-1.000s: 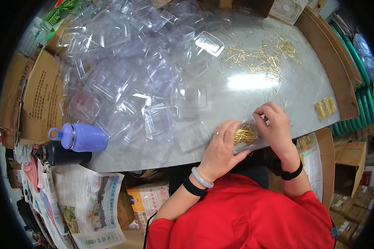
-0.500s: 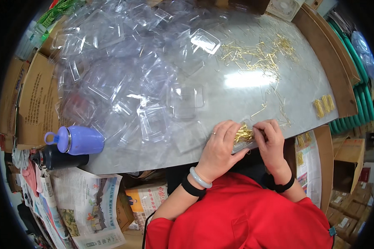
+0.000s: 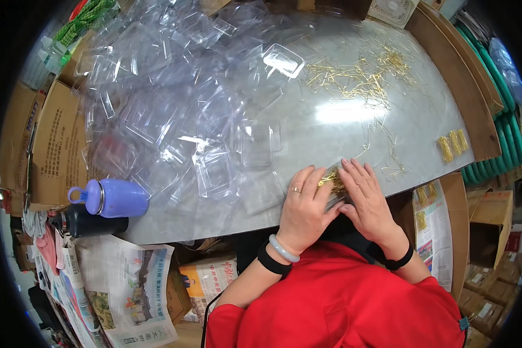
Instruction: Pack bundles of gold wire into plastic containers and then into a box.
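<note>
One bundle of gold wire hooks (image 3: 329,179) sits at the grey table's (image 3: 307,142) near edge, gripped by our left hand (image 3: 303,203); our right hand (image 3: 366,202) lies over it, fingers straight, hiding much of it. Loose hooks (image 3: 372,89) scatter beyond our fingertips, clear plastic trays (image 3: 255,148) crowd the left, and a purple bottle (image 3: 123,198) stands at the far left corner.

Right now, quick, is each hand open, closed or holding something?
Left hand: curled, holding a bundle of gold wire hooks from its left.
Right hand: open, fingers extended, laid against the bundle's right side.
</note>
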Tool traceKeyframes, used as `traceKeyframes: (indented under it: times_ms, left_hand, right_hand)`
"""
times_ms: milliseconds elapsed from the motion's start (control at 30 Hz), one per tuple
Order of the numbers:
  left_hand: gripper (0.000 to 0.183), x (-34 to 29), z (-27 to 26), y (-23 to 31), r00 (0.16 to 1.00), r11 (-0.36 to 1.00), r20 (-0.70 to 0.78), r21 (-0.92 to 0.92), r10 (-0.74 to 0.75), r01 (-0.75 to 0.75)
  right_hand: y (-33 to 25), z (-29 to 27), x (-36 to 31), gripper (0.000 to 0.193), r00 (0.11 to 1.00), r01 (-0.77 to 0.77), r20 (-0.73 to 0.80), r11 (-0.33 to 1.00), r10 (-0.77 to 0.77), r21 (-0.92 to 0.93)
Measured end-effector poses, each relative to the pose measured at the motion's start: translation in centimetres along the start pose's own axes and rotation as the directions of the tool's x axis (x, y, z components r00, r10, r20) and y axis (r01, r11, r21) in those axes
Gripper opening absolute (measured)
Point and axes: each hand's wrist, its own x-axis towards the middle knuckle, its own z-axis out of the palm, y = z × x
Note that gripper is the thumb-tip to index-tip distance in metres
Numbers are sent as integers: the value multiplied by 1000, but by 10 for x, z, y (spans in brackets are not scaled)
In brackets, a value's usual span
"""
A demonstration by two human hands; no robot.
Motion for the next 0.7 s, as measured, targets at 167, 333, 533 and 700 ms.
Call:
traceKeyframes:
  times_ms: [167, 333, 533, 700]
  left_hand:
    - [87, 2, -4, -3, 989, 955, -27, -263, -146, 134]
    - [101, 3, -7, 0, 951, 893, -64, -368, -303, 259]
    - [106, 3, -11, 4, 959, 927, -41, -269, -281, 260]
    - [112, 2, -2, 3, 975, 956, -20, -204, -222, 213]
  right_hand:
    - [4, 6, -7, 78, 982, -1, -186, 993, 24, 121]
    - [-2, 6, -3, 76, 986, -156, -79, 983, 149, -94]
    - [46, 1, 8, 58, 937, -350, -138, 873, 322, -340]
    - [42, -4, 14, 56, 926, -313, -250, 945, 281, -96]
